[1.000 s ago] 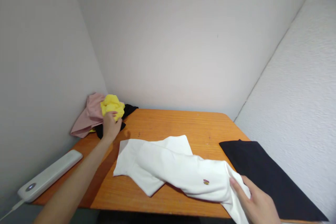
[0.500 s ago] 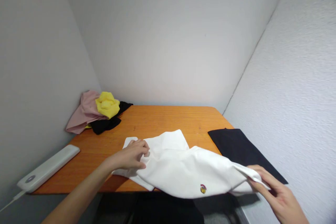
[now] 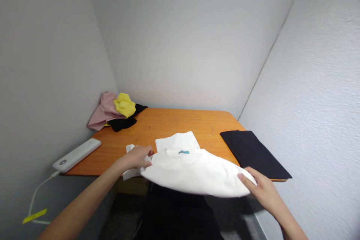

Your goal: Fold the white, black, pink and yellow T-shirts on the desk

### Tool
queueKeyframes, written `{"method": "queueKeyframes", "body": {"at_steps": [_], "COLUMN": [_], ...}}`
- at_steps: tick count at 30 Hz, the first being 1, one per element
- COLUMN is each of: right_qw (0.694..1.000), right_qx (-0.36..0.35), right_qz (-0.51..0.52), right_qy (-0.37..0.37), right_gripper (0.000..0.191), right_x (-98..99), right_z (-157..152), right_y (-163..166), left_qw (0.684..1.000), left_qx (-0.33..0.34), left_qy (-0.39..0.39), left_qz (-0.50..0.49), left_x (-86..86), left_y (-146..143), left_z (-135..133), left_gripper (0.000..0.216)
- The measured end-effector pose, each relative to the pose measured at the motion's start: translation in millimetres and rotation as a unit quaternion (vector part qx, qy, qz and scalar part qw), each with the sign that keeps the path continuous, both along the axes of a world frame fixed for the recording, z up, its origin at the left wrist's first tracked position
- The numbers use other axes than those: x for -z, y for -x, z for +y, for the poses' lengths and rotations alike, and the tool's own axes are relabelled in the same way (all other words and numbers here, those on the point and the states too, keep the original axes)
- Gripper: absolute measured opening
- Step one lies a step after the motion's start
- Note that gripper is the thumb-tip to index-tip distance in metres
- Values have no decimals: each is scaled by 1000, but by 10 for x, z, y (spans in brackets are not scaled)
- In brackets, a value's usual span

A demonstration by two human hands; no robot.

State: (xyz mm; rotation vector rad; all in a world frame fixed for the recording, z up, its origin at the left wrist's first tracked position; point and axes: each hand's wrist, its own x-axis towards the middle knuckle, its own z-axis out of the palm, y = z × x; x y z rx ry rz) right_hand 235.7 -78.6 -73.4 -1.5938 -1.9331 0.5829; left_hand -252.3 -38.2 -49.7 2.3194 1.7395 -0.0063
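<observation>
A white T-shirt (image 3: 194,174) is stretched between both hands over the table's front edge, its neckline with a blue-green label facing up. My left hand (image 3: 137,156) pinches the shirt near its left shoulder; a white sleeve hangs beyond that hand. At the opposite end, my right hand (image 3: 257,185) grips the cloth with the thumb on top and the fingers underneath. Part of the shirt lies flat on the table behind the neckline. The embroidered emblem is out of sight.
The wooden table (image 3: 180,122) stands against the walls. A folded dark cloth (image 3: 254,153) lies at the right. Pink, yellow and black garments (image 3: 112,110) are heaped in the back left corner. A white power bank (image 3: 77,155) with a cable rests at the left edge.
My right hand has moved left and up with its end of the shirt. The cloth has turned, so the neckline label now shows and the emblem does not. The camera view has shifted slightly.
</observation>
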Motion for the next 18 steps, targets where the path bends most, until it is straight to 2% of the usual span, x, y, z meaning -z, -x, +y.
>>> {"method": "queueKeyframes", "body": {"at_steps": [4, 7, 11, 14, 18], "right_qw": [998, 996, 996, 991, 981], "right_qx": [9, 33, 46, 56, 75], "right_qz": [9, 22, 16, 14, 40], "right_qy": [-58, -76, -76, -120, -176], "right_gripper": [40, 38, 39, 37, 34], "right_x": [-118, -232, -322, -384, -484], "right_z": [66, 53, 59, 72, 82], "right_y": [15, 22, 31, 17, -70], "left_qw": [999, 995, 984, 979, 964], "left_qx": [28, 30, 31, 20, -25], "left_qy": [-19, -57, -16, -11, -52], "left_qz": [-1, -70, -176, -204, -258], "left_x": [-64, -241, -432, -444, -495], "left_y": [86, 153, 200, 193, 147], "left_z": [50, -29, -166, -197, -179], "left_gripper": [29, 37, 41, 37, 40]}}
